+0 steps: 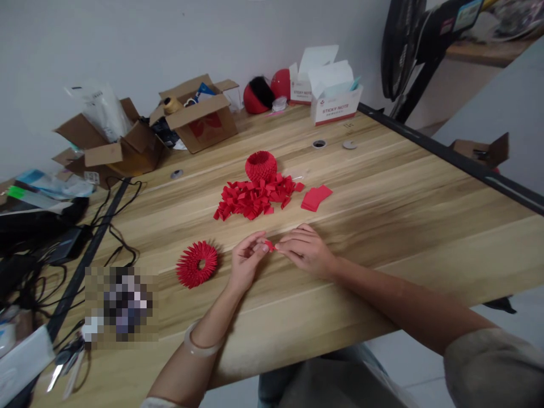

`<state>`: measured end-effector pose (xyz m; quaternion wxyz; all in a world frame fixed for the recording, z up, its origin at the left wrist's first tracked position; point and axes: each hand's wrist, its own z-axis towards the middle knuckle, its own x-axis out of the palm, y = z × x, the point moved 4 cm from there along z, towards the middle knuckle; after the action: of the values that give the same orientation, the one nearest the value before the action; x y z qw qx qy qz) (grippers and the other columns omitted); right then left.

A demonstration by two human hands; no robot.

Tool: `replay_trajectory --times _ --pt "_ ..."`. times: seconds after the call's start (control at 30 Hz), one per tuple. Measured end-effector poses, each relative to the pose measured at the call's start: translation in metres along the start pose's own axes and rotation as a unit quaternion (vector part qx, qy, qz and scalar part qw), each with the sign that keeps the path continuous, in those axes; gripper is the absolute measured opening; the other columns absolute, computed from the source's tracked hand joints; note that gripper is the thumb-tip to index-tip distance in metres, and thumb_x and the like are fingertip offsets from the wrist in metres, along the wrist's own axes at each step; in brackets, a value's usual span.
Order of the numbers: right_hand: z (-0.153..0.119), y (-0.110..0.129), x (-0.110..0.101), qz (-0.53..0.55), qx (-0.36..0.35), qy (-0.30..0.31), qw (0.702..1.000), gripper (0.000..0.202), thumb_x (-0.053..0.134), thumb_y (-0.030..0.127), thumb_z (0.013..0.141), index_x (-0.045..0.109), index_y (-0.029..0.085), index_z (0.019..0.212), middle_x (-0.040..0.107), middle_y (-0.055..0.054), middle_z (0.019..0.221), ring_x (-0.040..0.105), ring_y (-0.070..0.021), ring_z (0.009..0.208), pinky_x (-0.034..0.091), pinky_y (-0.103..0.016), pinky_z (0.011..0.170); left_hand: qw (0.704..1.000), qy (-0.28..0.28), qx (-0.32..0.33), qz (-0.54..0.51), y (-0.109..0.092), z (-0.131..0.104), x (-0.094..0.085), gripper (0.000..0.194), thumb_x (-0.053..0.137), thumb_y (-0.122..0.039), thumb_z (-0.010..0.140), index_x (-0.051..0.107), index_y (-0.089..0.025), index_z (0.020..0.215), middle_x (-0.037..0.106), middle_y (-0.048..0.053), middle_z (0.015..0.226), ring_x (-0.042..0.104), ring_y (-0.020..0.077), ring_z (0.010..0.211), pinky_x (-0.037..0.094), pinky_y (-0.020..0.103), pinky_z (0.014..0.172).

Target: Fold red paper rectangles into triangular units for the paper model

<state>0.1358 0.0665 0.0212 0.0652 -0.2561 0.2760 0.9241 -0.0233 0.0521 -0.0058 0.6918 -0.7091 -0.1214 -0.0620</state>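
My left hand (245, 262) and my right hand (306, 249) meet above the wooden table (403, 215), both pinching one small folded red paper piece (269, 245). To the left of my left hand lies a spiky red paper ring (198, 264). Farther back sits a pile of folded red paper pieces (255, 197), with a red paper cylinder (260, 165) standing behind it. A small stack of flat red paper sheets (315, 198) lies to the right of the pile.
Open cardboard boxes (199, 116) and a plastic bag (102, 110) stand at the back left. White sticky-note boxes (335, 93) sit at the back. Black cables (114, 232) run along the left side. A fan (403, 45) stands beyond the table's right edge.
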Motion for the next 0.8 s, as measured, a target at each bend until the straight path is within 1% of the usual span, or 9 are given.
replay_trajectory --times 0.1,0.2,0.27,0.4,0.57,0.7,0.8 --pt "0.0015 -0.0027 -0.0006 0.052 0.05 -0.007 0.997 0.012 0.055 0.021 0.084 0.066 0.019 0.082 0.071 -0.004 0.076 0.063 -0.0129 0.07 0.04 -0.027 0.068 1.0 0.016 -0.008 0.014 0.0007 -0.0002 0.001 0.024 0.076 -0.027 0.062 0.073 -0.017 0.084 0.07 0.003 0.07 0.062 0.0104 0.061 0.049 0.022 0.064" --pt "0.0026 -0.0068 -0.0023 0.082 0.109 -0.016 0.991 0.011 0.056 0.023 0.083 0.066 0.018 0.083 0.071 -0.004 0.075 0.063 -0.0132 0.066 0.042 -0.026 0.067 1.0 0.004 -0.016 -0.013 0.0007 0.0002 0.0008 0.021 0.077 -0.029 0.06 0.074 -0.018 0.078 0.071 0.004 0.071 0.063 0.0105 0.059 0.049 0.022 0.063" --pt "0.0031 -0.0082 -0.0029 0.085 0.122 -0.013 0.989 0.012 0.056 0.024 0.083 0.067 0.018 0.082 0.071 -0.004 0.075 0.063 -0.0131 0.065 0.043 -0.026 0.066 0.999 -0.003 -0.023 -0.023 0.001 0.0006 0.0007 0.019 0.077 -0.029 0.059 0.074 -0.018 0.075 0.072 0.004 0.072 0.063 0.0104 0.06 0.05 0.022 0.063" --pt "0.0033 -0.0077 -0.0028 0.076 0.098 -0.007 0.992 0.013 0.056 0.025 0.084 0.067 0.018 0.082 0.071 -0.004 0.074 0.063 -0.0131 0.065 0.042 -0.027 0.068 0.999 -0.014 -0.039 -0.022 0.0013 0.0008 0.0015 0.017 0.079 -0.024 0.057 0.074 -0.015 0.072 0.072 0.005 0.073 0.064 0.0099 0.061 0.051 0.02 0.065" --pt "0.0028 -0.0068 -0.002 0.068 0.073 -0.005 0.995 0.012 0.055 0.024 0.084 0.066 0.019 0.083 0.072 -0.005 0.078 0.063 -0.0136 0.069 0.042 -0.028 0.07 0.99 -0.031 -0.091 -0.103 -0.0006 -0.0008 0.0071 0.02 0.082 -0.02 0.05 0.073 -0.015 0.067 0.072 0.004 0.07 0.064 0.0093 0.059 0.053 0.02 0.065" --pt "0.0029 -0.0037 -0.0027 0.061 0.047 -0.009 0.997 0.01 0.055 0.021 0.083 0.065 0.019 0.083 0.071 -0.004 0.077 0.064 -0.0134 0.07 0.041 -0.028 0.069 0.982 -0.016 -0.129 -0.139 -0.0013 -0.0021 0.0099 0.019 0.082 -0.018 0.05 0.072 -0.014 0.066 0.072 0.004 0.07 0.064 0.0082 0.059 0.054 0.019 0.064" --pt "0.0032 -0.0014 -0.0033 0.062 0.043 0.0 0.997 0.012 0.053 0.021 0.084 0.065 0.02 0.084 0.071 -0.004 0.079 0.064 -0.0135 0.073 0.042 -0.028 0.069 0.978 -0.006 -0.144 -0.148 0.0001 -0.002 0.0085 0.018 0.081 -0.017 0.051 0.071 -0.014 0.066 0.071 0.004 0.07 0.064 0.0089 0.058 0.055 0.019 0.062"
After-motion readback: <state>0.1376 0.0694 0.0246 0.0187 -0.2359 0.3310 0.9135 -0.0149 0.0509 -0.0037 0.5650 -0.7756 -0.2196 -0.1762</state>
